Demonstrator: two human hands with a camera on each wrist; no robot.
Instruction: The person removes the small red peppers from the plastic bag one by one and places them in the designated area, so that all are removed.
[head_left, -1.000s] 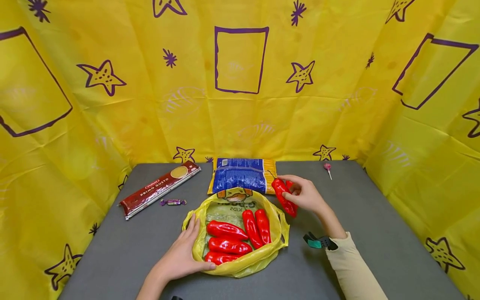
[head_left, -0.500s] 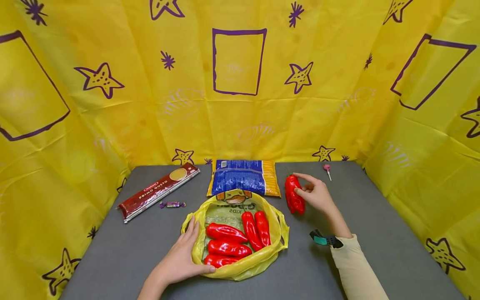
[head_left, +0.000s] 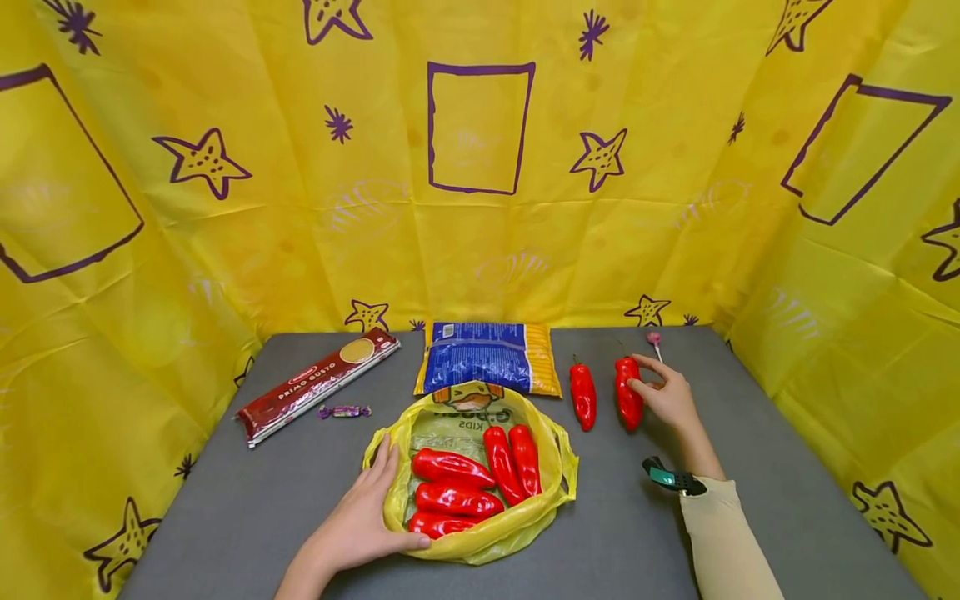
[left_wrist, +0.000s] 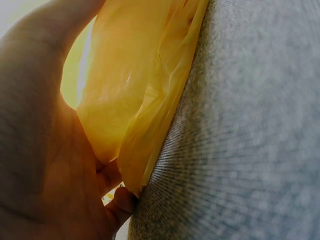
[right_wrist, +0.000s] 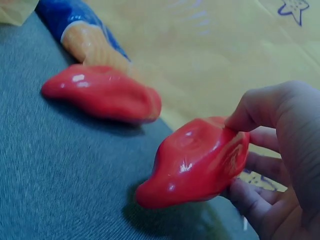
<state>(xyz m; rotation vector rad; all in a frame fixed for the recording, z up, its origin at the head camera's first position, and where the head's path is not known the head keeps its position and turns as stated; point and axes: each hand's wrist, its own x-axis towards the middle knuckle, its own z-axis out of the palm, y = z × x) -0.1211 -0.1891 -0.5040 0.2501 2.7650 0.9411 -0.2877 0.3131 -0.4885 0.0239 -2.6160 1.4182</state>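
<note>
Grey table [head_left: 225, 508] bears yellow bag [head_left: 513, 529]; left hand [head_left: 358, 517] curls round bag's left side. Right hand [head_left: 672, 406] pinches red pepper [head_left: 627, 397], right of second pepper [head_left: 582, 398]. Glossy skin might slip from fingertip hold, letting pepper roll.

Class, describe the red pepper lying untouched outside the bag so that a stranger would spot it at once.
On the grey table, find the blue-and-yellow packet near the far edge. Just to its right lies the red pepper. Unlike the peppers inside the yellow bag, it is outside; unlike its neighbour, the held pepper in the right hand, it is untouched.
</note>
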